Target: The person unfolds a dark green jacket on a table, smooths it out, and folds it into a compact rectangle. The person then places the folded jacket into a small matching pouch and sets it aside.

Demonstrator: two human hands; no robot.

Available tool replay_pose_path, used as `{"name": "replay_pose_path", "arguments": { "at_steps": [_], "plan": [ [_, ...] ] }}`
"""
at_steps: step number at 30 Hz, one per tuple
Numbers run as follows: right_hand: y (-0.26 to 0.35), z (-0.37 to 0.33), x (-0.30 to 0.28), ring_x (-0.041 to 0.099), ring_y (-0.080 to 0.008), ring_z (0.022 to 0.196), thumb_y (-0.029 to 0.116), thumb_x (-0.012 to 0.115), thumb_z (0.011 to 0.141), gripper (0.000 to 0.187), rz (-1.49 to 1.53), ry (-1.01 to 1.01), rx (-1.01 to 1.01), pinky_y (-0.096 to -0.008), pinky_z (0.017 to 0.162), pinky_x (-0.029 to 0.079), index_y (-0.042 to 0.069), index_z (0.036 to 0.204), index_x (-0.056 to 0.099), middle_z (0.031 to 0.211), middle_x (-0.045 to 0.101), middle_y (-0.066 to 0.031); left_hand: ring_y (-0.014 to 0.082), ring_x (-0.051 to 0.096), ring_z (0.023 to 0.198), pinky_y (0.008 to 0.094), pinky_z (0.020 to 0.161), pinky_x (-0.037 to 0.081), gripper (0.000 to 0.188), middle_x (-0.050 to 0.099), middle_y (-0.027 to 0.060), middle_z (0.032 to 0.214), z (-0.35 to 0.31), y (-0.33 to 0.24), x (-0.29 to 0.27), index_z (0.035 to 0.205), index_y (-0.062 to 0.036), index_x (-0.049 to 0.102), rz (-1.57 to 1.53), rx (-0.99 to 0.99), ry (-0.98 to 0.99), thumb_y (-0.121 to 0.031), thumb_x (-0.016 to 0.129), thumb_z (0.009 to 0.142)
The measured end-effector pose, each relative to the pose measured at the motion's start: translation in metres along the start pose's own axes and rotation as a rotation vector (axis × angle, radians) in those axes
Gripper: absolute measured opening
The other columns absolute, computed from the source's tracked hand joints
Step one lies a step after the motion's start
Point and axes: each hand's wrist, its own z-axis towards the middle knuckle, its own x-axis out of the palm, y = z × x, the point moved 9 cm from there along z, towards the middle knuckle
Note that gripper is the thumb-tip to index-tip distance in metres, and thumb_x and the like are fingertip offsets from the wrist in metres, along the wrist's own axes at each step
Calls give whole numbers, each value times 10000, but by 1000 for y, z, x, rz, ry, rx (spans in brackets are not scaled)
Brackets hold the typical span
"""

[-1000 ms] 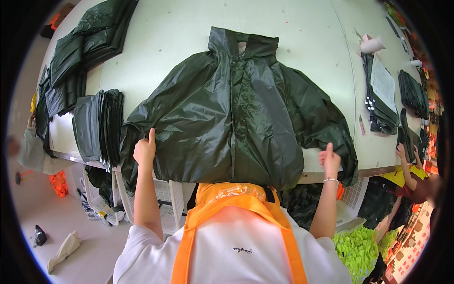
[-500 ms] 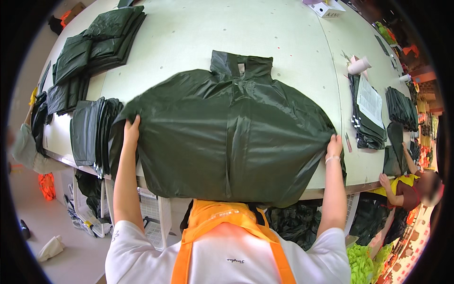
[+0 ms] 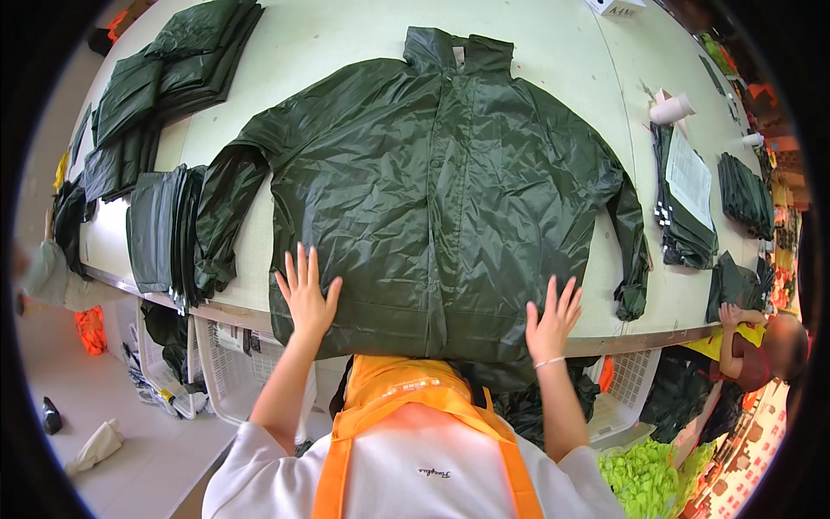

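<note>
A dark green rain jacket [image 3: 380,190] lies front side up on the pale table, its collar at the far side and its hem hanging slightly over the near edge. Both sleeves bend down along its sides. My left hand [image 3: 309,294] rests flat on the lower left front, fingers spread. On the lower right front, near the hem, my right hand [image 3: 552,322] lies with its fingers stretched out. Neither hand holds anything. Wrinkles run across the whole jacket front.
Folded green garments [image 3: 186,69] are piled at the far left, with another upright-folded stack [image 3: 156,229] beside the left sleeve. At right, a paper sheet [image 3: 689,177] tops more folded pieces near a white cone [image 3: 673,110]. White baskets [image 3: 229,368] stand below the edge. A co-worker [image 3: 752,346] works at far right.
My hands have let go of the jacket's sides and moved inward, now flat on its lower front. The jacket lies flatter and farther up the table, with both sleeves showing.
</note>
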Motion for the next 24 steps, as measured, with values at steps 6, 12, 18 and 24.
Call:
{"name": "replay_pose_path", "arguments": {
  "at_steps": [6, 12, 18, 24],
  "plan": [
    [-36, 20, 65, 104, -366, 1413, 480, 494, 899, 733, 99, 12, 171, -606, 1077, 142, 137, 1477, 203, 1534, 117, -182, 371, 183, 1388, 546, 1103, 135, 720, 221, 120, 1520, 5, 18, 35, 1445, -113, 299, 7, -103, -45, -466, 538, 864],
    [-64, 82, 23, 417, -390, 1239, 256, 716, 778, 686, 472, -289, 106, -396, 1038, 335, 15, 1341, 406, 1348, 433, -247, 359, 265, 1357, 481, 1104, 197, 621, 321, 182, 1459, 52, 35, 27, 1388, -61, 375, -326, -22, -237, -316, 604, 870],
    [-107, -33, 56, 610, -229, 951, 301, 752, 772, 516, 980, 463, 509, -331, 833, 476, -36, 1125, 586, 1052, 651, -110, 396, 556, 963, 406, 847, 447, 453, 599, 225, 1057, -12, 126, 20, 1098, 24, 567, -221, -406, -146, -322, 667, 824],
    [-79, -34, 63, 608, -183, 957, 247, 625, 892, 390, 1687, 463, 600, -337, 846, 480, -7, 1180, 562, 1079, 641, -72, 156, 580, 790, 311, 720, 462, 247, 665, 95, 867, -31, 161, 54, 976, 61, 614, -944, -455, 116, -149, 632, 848]
  ]
}}
